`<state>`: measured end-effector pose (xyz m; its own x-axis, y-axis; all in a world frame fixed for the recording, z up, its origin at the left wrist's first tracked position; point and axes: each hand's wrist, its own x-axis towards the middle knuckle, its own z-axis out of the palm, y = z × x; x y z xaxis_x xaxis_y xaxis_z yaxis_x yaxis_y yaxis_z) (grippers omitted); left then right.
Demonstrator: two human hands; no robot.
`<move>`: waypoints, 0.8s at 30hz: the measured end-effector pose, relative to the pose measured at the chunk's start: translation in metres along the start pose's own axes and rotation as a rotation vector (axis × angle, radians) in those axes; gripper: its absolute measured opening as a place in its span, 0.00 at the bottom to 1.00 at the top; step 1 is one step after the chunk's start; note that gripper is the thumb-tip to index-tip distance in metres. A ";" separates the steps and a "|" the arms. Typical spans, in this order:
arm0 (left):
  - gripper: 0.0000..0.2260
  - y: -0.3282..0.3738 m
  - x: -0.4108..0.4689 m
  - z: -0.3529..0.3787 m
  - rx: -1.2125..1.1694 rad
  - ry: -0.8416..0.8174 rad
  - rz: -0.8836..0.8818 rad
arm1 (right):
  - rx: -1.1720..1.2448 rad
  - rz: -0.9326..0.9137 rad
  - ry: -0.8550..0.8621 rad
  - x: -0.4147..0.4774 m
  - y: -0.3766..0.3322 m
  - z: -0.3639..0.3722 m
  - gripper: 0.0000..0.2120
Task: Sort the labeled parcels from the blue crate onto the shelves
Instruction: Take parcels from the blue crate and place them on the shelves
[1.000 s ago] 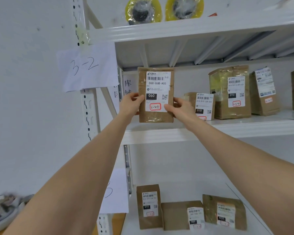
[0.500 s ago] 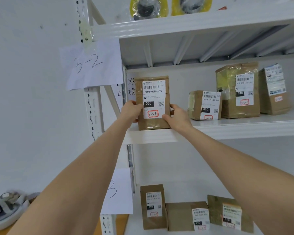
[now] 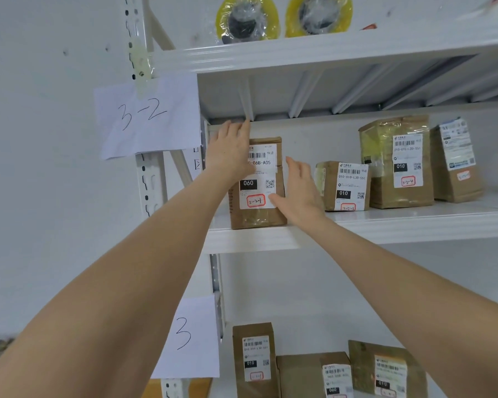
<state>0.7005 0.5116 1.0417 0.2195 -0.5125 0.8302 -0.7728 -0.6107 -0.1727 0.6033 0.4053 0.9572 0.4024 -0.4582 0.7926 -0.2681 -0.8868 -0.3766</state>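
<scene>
Parcel: we see a brown paper parcel [image 3: 259, 196] with a white label reading 060 and a red-boxed handwritten mark. It stands upright at the left end of the middle shelf [image 3: 400, 225], close to the front edge.
Left hand: our left hand [image 3: 230, 150] is open, fingers straight and pointing up. It lies across the parcel's upper left corner and covers part of the label.
Right hand: our right hand [image 3: 299, 191] is also open, fingers straight, lying along the parcel's right side with the thumb at the label's lower right corner. Neither hand curls round the parcel.
Neighbours: a short 010 parcel [image 3: 345, 185] stands just right of our right hand. Further right are a taller taped parcel [image 3: 397, 162] and a third parcel [image 3: 454, 162].
Signs: a 3-2 sheet [image 3: 147, 116] is taped to the upright [image 3: 153, 185] at the shelf's left end, and a 3 sheet [image 3: 187, 337] hangs lower down.
Top shelf: two yellow tape rolls [image 3: 247, 18] sit near its left end.
Bottom shelf: we see three lower-shelf parcels [image 3: 255, 360] at its left end, the leftmost upright.
</scene>
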 end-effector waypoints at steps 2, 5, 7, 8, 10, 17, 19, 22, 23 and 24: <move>0.38 0.001 0.001 0.003 0.109 -0.042 0.048 | -0.129 -0.109 0.024 -0.001 -0.003 -0.002 0.42; 0.34 0.002 -0.001 0.006 0.118 -0.028 0.069 | -0.331 -0.303 -0.037 -0.003 -0.003 0.003 0.34; 0.34 0.002 0.000 0.007 0.128 -0.028 0.078 | -0.336 -0.318 -0.086 -0.006 -0.002 0.007 0.29; 0.35 0.001 0.000 0.007 0.141 -0.038 0.084 | -0.333 -0.307 -0.100 -0.007 -0.001 0.009 0.28; 0.36 -0.001 0.000 0.008 0.159 -0.063 0.093 | -0.366 -0.280 -0.109 -0.008 -0.002 0.012 0.28; 0.36 -0.004 0.004 0.019 0.118 -0.076 0.087 | -0.349 -0.185 -0.141 0.001 -0.007 0.021 0.28; 0.36 -0.004 0.006 0.025 0.123 -0.067 0.084 | -0.286 -0.171 -0.132 0.004 -0.006 0.026 0.25; 0.35 -0.004 0.011 0.035 0.117 -0.062 0.077 | -0.285 -0.157 -0.132 0.011 -0.003 0.032 0.25; 0.35 -0.004 0.012 0.039 0.112 -0.065 0.074 | -0.294 -0.155 -0.133 0.013 -0.002 0.035 0.25; 0.35 -0.004 0.015 0.042 0.109 -0.070 0.071 | -0.287 -0.150 -0.137 0.016 -0.001 0.037 0.24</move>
<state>0.7317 0.4813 1.0322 0.2100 -0.5953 0.7756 -0.7195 -0.6312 -0.2896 0.6424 0.3965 0.9521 0.5646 -0.3448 0.7499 -0.4239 -0.9007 -0.0950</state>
